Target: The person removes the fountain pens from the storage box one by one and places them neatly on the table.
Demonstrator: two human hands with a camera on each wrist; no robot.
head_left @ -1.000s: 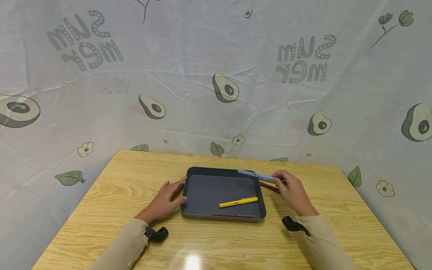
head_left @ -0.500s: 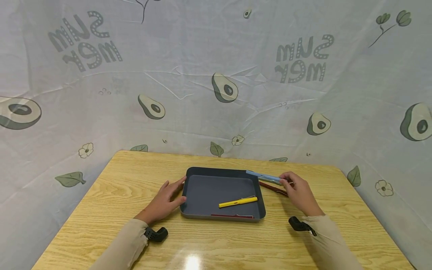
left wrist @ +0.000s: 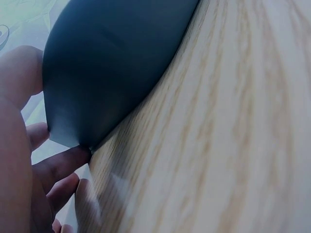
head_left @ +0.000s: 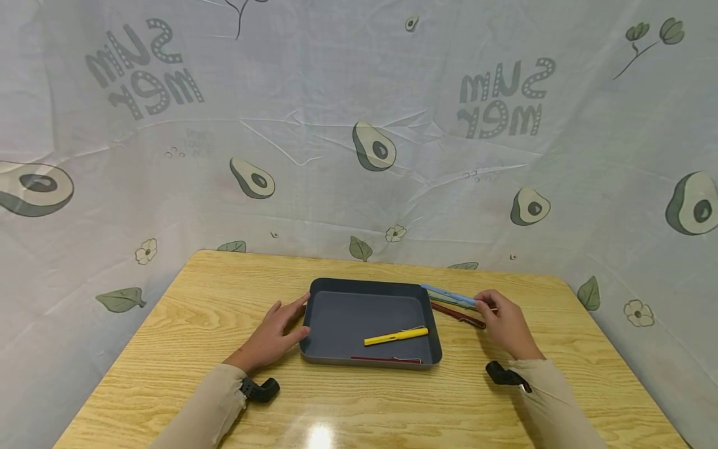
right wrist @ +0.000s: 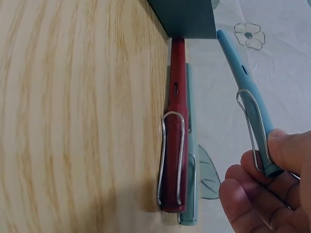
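Observation:
A dark grey tray [head_left: 348,305] lies on the table, with a yellow pen [head_left: 396,337] and a dark red pen [head_left: 387,360] inside. My left hand [head_left: 272,337] touches the tray's left side, its fingers spread along the edge. With thumb and fingers, my right hand [head_left: 505,325] pinches a light blue pen [right wrist: 249,104] near its clip end. This pen is held up off the table, its far end close to the tray's back right corner. Beneath it, a second dark red pen [right wrist: 177,97] and a pale green-blue pen [right wrist: 192,179] lie side by side, right of the tray.
The wooden table [head_left: 359,411] has its back edge against a hanging printed cloth [head_left: 314,125]. Black wrist mounts [head_left: 260,390] sit on both sleeves. The tray's raised wall [right wrist: 189,17] stands at the far ends of the two lying pens.
My right hand has moved right with the light blue pen, from over the tray's back right corner to above the two lying pens, which now show more. My left hand has stayed put.

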